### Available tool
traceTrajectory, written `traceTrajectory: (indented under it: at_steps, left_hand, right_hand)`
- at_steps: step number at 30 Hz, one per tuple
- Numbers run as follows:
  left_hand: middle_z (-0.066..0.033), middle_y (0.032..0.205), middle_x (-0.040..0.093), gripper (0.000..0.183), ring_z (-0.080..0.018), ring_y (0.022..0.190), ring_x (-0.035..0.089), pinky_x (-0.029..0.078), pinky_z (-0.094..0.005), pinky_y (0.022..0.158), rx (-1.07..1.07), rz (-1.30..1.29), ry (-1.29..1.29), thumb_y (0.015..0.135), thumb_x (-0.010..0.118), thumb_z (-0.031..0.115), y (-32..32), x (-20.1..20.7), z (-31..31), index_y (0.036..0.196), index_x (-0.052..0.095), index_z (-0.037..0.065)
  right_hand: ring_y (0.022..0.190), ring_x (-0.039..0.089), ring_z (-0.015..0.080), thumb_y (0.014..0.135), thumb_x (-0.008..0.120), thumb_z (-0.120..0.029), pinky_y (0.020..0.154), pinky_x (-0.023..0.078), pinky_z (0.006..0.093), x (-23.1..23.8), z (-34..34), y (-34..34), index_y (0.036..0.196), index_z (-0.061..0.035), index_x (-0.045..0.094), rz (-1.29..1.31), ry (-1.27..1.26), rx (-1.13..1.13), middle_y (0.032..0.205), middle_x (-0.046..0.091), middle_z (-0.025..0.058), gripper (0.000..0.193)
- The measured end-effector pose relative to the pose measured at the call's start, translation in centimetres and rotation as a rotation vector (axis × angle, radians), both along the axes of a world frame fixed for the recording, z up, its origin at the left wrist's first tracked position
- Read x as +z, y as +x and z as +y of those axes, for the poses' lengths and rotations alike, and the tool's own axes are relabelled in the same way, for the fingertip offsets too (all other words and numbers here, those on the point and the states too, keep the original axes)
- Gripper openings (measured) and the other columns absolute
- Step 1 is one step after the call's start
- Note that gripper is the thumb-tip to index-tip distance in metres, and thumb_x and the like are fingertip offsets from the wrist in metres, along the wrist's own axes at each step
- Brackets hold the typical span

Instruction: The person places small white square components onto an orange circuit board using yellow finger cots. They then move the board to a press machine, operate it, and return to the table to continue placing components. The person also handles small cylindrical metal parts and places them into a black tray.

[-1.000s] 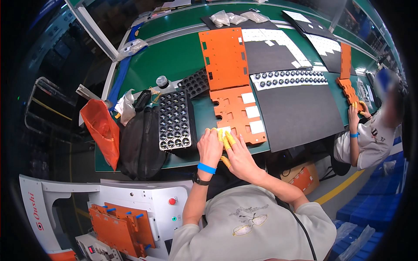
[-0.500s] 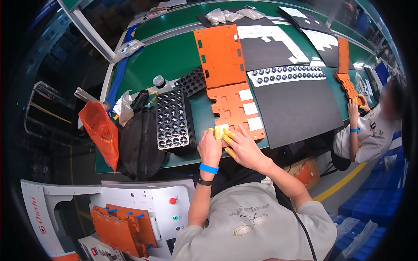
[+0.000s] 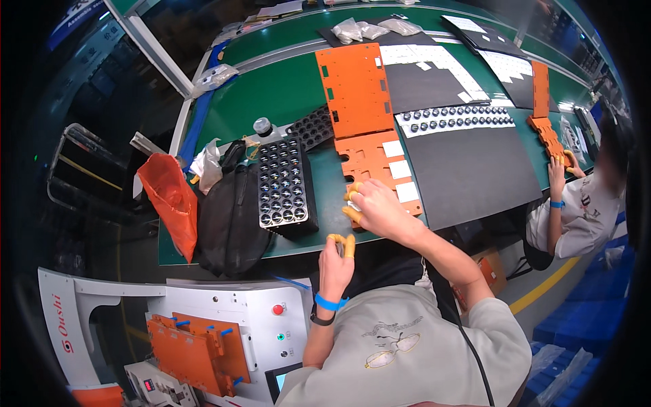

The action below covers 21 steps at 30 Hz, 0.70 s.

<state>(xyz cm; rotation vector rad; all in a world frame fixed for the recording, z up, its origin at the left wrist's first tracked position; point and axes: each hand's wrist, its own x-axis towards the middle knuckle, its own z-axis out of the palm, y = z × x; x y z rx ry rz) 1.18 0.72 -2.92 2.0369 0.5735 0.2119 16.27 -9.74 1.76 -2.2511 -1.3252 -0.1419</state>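
My right hand point(image 3: 380, 207) is over the orange fixture's point(image 3: 369, 156) near left corner, fingers curled narrow; can't tell whether they're pinching anything! Three white cards point(image 3: 400, 169) lie just right of that grip. My left hand point(image 3: 336, 268) hangs nearer me, fingers bent, hold unclear, black tray point(image 3: 312, 207) beyond, leftward.
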Motion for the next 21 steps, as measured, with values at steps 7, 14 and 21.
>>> traceTrajectory:
  at_steps: [7,14,21]
  left_hand:
    - [-0.0041,0.107,0.037,0.048,-0.0127,0.082,0.039,0.037,-0.0243,0.069,-0.347,-0.126,-1.124,0.081,0.046,0.003,-4.0,-3.4,1.0,0.127,0.04,0.011]
    - [-0.0008,0.092,0.048,0.032,-0.0101,0.075,0.046,0.036,-0.0235,0.062,-0.296,-0.051,-1.124,0.095,0.058,0.02,-4.2,-4.6,1.0,0.123,0.048,0.009]
    - [0.0033,0.081,0.052,0.031,-0.0033,0.058,0.034,0.029,-0.02,0.054,-0.358,0.073,-1.076,0.104,0.052,0.033,-4.2,-3.8,1.4,0.119,0.056,0.007]
  right_hand:
    - [0.096,0.061,0.0329,0.086,0.073,-0.024,0.081,0.05,0.0441,2.7,8.3,2.3,0.102,-0.0043,0.066,0.106,0.367,0.057,0.096,0.061,0.012,0.027]
    - [0.138,0.035,0.0513,0.083,0.065,-0.066,0.109,0.037,0.0566,3.5,16.3,1.3,0.148,0.0056,0.036,-0.011,0.003,-0.109,0.147,0.037,0.0352,0.1]
    - [0.14,0.017,0.0637,0.083,0.042,-0.084,0.094,0.049,0.068,4.2,20.0,-0.8,0.154,-0.0006,0.032,-0.095,-0.442,-0.298,0.157,0.028,0.0278,0.11]
